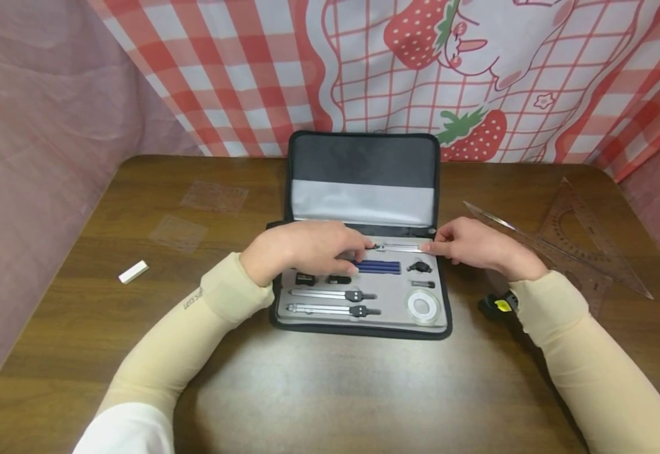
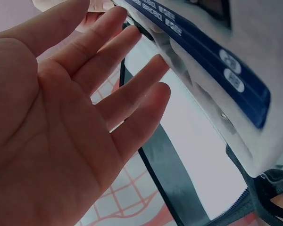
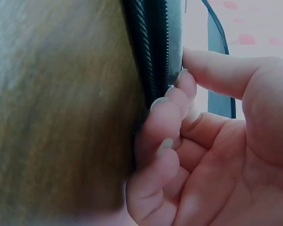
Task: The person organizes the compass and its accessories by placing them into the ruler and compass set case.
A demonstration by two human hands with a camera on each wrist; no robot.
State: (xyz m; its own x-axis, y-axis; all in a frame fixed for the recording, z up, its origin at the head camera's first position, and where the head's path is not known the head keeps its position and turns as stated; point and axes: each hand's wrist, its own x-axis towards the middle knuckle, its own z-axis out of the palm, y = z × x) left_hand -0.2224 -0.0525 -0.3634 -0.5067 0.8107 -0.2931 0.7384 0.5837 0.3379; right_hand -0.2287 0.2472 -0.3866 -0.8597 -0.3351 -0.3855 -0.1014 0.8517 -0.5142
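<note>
A black zip case (image 1: 364, 334) lies unfolded on the table, its grey tray holding drawing tools. Over its upper left part reaches my left hand (image 1: 318, 246), fingers loosely extended and fingertips at the dark head of a silver compass (image 1: 400, 248). In the left wrist view, the palm and spread fingers show beside blue lead tubes (image 2: 217, 66). At the case's right side my right hand (image 1: 471, 244) has curled fingers against the zip edge (image 3: 153, 52). Its thumb lies over the tray's rim, at the compass's right end. Two more compasses (image 1: 330, 294) lie in the lower slots.
The tray also holds a tape roll (image 1: 422, 306) and small black parts. Clear set squares (image 1: 582, 233) lie right, with a black-and-yellow object (image 1: 500, 306) by the right sleeve. A white eraser (image 1: 133, 272) and transparent sheets (image 1: 178, 233) lie left. A patterned cloth (image 1: 250, 75) hangs behind.
</note>
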